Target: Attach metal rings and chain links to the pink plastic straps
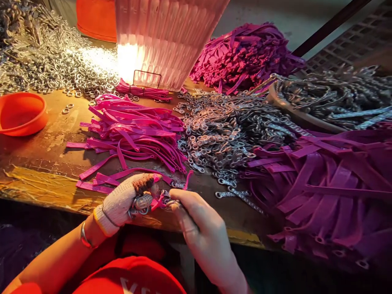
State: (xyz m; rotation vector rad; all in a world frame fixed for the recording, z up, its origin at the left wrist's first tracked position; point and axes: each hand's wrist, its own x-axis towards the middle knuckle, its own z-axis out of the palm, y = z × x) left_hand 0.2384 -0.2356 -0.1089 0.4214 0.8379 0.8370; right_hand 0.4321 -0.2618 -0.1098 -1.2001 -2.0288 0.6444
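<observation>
Evidently, the gloved left hand (122, 200) clasps metal pieces (143, 201); the right hand (205, 228) pinches a metal part (167, 198), fingers (187, 199) narrow.

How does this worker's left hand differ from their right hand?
The left hand wears a pale, stained glove; the right hand is bare. A bracelet sits above the left hand; none shows by the right. The left hand cradles metal-looking pieces, while the right pinches with thumb and finger. Both work close together, near the table's front edge.
</observation>
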